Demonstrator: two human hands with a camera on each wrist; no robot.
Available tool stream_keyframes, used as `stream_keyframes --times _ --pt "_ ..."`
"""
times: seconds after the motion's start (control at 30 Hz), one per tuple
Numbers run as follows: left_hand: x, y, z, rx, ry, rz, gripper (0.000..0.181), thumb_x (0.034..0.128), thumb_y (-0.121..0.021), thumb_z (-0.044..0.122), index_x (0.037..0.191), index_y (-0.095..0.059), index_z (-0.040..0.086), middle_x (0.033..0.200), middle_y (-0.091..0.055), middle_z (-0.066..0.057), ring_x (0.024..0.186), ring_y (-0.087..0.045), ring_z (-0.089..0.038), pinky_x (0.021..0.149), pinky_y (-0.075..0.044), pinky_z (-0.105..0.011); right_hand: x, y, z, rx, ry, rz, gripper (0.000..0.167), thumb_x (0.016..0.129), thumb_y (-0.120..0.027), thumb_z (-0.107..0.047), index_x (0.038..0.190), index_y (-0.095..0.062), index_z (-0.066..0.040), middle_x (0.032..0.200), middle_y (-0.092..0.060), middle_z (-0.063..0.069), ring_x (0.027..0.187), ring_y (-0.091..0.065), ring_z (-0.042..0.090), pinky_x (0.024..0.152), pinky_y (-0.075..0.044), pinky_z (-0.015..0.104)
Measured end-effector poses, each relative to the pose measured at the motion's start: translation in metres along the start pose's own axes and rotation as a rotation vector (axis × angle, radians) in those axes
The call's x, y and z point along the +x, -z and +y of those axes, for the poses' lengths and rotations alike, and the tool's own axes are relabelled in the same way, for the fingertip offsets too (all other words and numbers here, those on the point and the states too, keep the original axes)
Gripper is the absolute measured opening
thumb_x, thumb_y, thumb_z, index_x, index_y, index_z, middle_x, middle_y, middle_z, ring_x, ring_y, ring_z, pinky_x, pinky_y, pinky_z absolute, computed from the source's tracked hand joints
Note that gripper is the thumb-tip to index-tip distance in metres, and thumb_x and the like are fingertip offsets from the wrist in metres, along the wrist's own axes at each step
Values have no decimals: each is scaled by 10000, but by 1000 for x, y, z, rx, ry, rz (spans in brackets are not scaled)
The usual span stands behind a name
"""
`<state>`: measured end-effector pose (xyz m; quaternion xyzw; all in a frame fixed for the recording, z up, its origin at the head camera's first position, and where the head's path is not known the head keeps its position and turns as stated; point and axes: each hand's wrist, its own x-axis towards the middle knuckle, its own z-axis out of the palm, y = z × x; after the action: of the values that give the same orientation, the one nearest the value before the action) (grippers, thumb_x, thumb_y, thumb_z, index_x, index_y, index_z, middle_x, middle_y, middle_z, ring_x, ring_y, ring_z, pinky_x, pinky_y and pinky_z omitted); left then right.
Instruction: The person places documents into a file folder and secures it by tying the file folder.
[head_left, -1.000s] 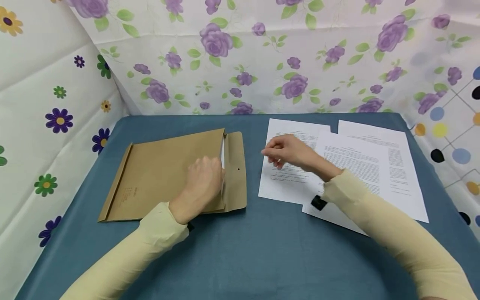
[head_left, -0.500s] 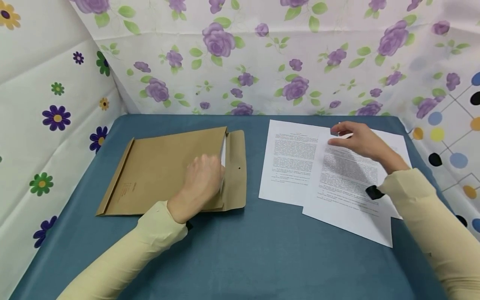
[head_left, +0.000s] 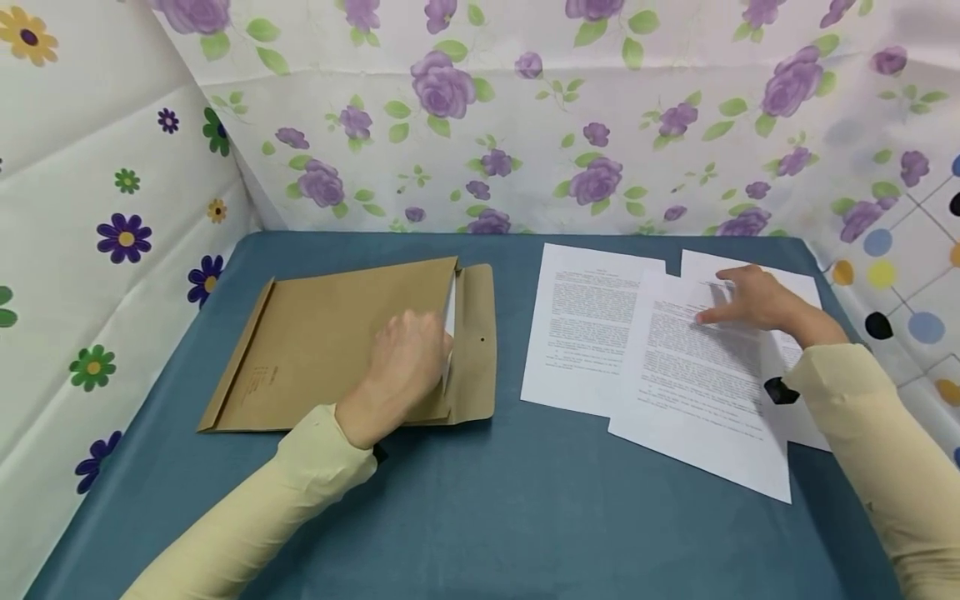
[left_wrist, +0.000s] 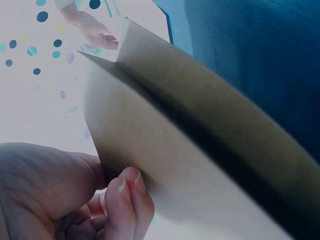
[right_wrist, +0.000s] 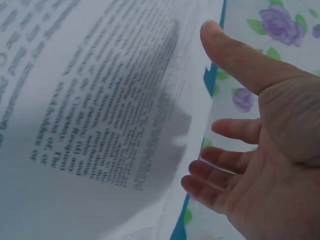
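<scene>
A brown paper envelope (head_left: 330, 342) lies on the left of the table with its end flap (head_left: 475, 350) folded out to the right. White paper (head_left: 451, 312) shows inside its mouth. My left hand (head_left: 397, 367) pinches the mouth's edge between thumb and curled fingers; in the left wrist view the upper panel (left_wrist: 120, 125) is lifted. My right hand (head_left: 772, 304) is over the printed sheets at the right, thumb and fingers spread and holding nothing. Nearest to it are the front sheet (head_left: 697, 400) and the rear right sheet (head_left: 795, 279). Whether its fingertips touch paper I cannot tell.
Another printed sheet (head_left: 573, 333) lies partly under the front sheet's left side. A blue-green cloth (head_left: 525, 517) covers the table. Flowered curtain (head_left: 525, 125) stands along the back, with patterned cloth at both sides.
My right hand has moved right, from above the left sheet to above the right-hand sheets, and its fingers have spread. The left hand stays in place on the envelope.
</scene>
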<state>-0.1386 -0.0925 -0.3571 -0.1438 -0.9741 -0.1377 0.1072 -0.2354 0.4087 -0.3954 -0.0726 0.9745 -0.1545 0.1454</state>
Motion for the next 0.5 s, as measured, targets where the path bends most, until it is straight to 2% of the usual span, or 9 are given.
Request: stream_keyframes --times 0.17,0.5 --pt "-1 -1 -1 -13 2 -5 273 920 -598 -11 648 -589 -1 536 -495 -77 449 -517 -217 412 -444 -331 0 -7 4 -37 -54 -13 1188 781 -852 -564 1491 -289 203 1486 -244 475 1358 -247 648 1062 -263 760" --pt "-1 -1 0 -11 30 -19 172 934 -607 3 785 -669 -57 594 -553 -108 464 -533 -214 415 -457 -321 5 -13 1 -46 -55 -38 1225 762 -846 -604 1491 -281 201 1492 -260 464 1376 -249 632 1090 -247 739"
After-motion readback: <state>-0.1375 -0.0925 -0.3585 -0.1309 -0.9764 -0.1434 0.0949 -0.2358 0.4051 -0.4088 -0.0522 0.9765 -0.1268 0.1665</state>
